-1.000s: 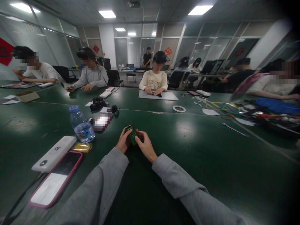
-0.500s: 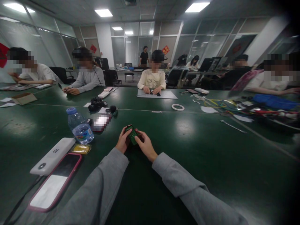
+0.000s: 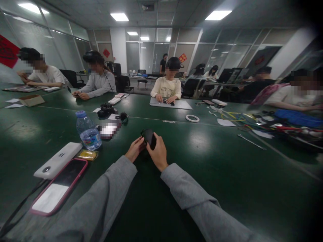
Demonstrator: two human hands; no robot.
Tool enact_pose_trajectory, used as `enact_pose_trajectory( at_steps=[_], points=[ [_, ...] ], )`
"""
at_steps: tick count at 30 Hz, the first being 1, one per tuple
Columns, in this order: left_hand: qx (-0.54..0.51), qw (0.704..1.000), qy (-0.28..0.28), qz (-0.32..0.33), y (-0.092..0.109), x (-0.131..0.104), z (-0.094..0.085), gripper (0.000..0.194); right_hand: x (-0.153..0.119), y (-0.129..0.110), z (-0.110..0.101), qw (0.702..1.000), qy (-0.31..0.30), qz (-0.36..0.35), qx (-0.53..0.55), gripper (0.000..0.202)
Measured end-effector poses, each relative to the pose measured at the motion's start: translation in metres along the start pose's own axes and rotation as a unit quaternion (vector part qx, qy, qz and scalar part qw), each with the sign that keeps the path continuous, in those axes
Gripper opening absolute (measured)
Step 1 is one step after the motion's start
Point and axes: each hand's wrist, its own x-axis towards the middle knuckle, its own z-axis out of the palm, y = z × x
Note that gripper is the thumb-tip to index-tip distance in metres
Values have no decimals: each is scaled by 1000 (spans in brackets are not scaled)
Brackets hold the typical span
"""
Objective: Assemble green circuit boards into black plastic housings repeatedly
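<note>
Between my hands, above the green table [image 3: 196, 174], is a small black casing [image 3: 149, 137] with a smooth, rounded face showing. My right hand [image 3: 158, 153] wraps its right side, thumb in front and fingers behind. At the casing's left edge, the fingers of my left hand [image 3: 136, 148] are pressed together on it. Some thin dark detail shows at that left edge, too small to make out. The casing's other side is hidden from view.
To the left stand a water bottle [image 3: 88, 132], a yellow packet [image 3: 87, 155], a white power bank [image 3: 59, 159] and a pink-edged phone [image 3: 60, 186]. A tape roll [image 3: 192, 118] lies ahead; a wrench [image 3: 251, 142] and tangled cables [image 3: 252, 117] lie right. A co-worker [image 3: 166, 85] sits opposite.
The green circuit-board-like face seen before has turned out of sight, and the smooth black face now shows. My right hand has shifted its grip around the side. The view has tilted slightly.
</note>
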Motion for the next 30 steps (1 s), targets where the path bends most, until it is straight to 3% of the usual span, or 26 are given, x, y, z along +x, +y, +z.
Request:
enact_pose_trajectory(
  at_steps=[5, 9, 14, 21, 25, 30],
  points=[
    [-63, 997, -20, -50, -1, 6, -3, 50, -4, -11, 2, 990, -69, -78, -95, 52],
    [-74, 996, 7, -45, 1, 7, -6, 54, -5, -19, 0, 987, -80, -108, -85, 53],
    [-69, 997, 15, -42, 4, 3, -5, 56, -6, -20, -2, 990, -122, -63, -16, 53],
    [-50, 998, 9, -28, 1, 0, -4, 59, -8, -20, -2, 993, -91, -38, 71, 45],
    [-56, 996, 15, -63, 4, 0, -5, 70, -7, -20, -1, 992, -94, -44, 66, 39],
    [-44, 996, 43, -63, 6, -3, -4, 65, -9, -22, -6, 993, -96, -44, 53, 37]
  ],
)
